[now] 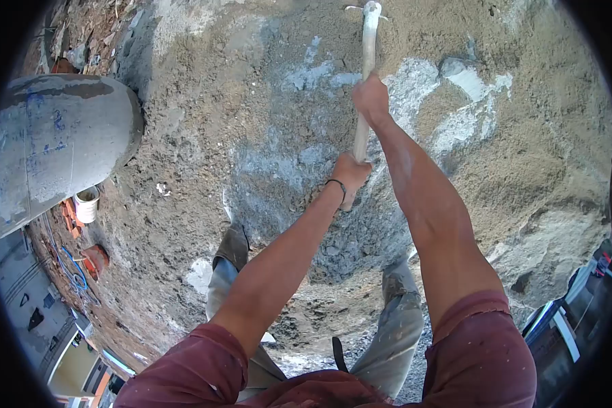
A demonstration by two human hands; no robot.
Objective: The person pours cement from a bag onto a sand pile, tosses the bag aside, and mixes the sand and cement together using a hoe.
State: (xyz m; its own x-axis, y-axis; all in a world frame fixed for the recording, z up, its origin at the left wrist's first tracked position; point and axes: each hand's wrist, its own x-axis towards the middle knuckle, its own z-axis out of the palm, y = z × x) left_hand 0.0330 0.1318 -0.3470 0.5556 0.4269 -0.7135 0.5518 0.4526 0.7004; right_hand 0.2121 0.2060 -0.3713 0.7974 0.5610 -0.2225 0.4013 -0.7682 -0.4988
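Observation:
Both my hands grip the wooden handle of a hoe (362,139), which points away from me over the ground. My right hand (372,100) is closed around the handle about midway along it. Nearer my body, my left hand (350,173), with a dark band at the wrist, is wrapped around the handle close to its butt end. At the top of the view the handle's end pokes through the hoe's head (372,9), and only thin edges of the blade show. Beneath it lies sandy, gravelly material (306,88) with pale grey powder patches (272,165).
A large concrete cylinder (75,136) lies on the left, with a white bucket (86,205) beside it. Below are a reddish container (95,260) and a blue hose (73,272). A sandy mound (523,156) rises on the right. My legs stand apart on the rough ground.

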